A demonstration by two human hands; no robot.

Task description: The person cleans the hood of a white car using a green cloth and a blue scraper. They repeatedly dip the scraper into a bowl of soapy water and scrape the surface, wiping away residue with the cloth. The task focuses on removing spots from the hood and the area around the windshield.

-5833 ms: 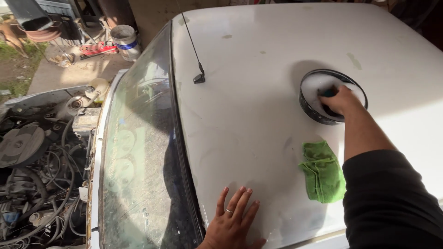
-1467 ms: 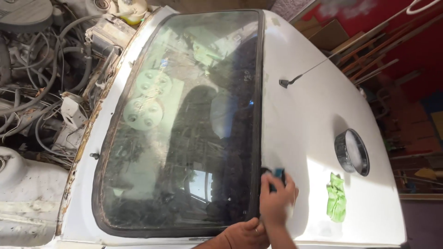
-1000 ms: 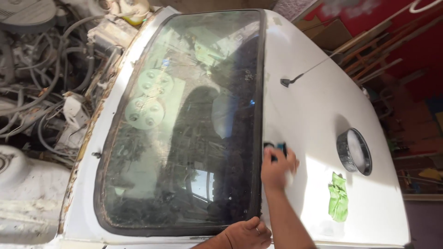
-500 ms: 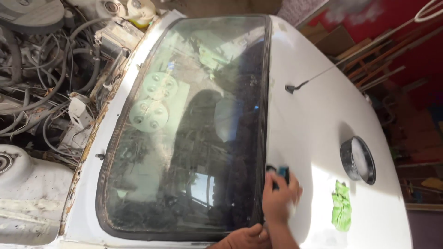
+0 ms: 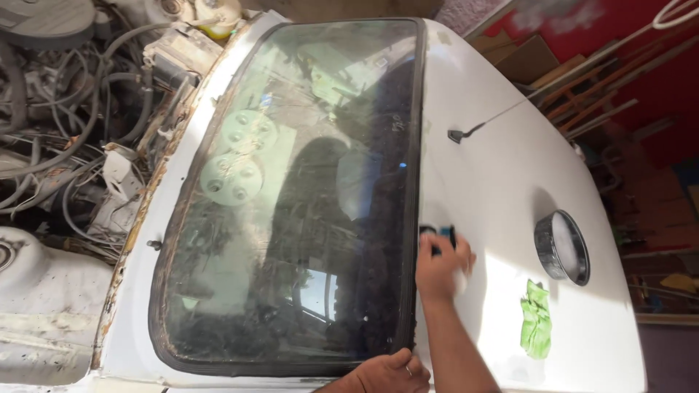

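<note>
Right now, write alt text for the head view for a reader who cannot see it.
The right hand presses a dark applicator pad on a white car roof beside the windshield. The left hand rests at the windshield's lower edge. A round tin and green cloth lie on the roof.

Vehicle repair workshop: white car (image 5: pixel 502 175) with exposed engine bay (image 5: pixel 65 131) at frame left, stacked timber (image 5: pixel 582 109) at upper right.
</note>
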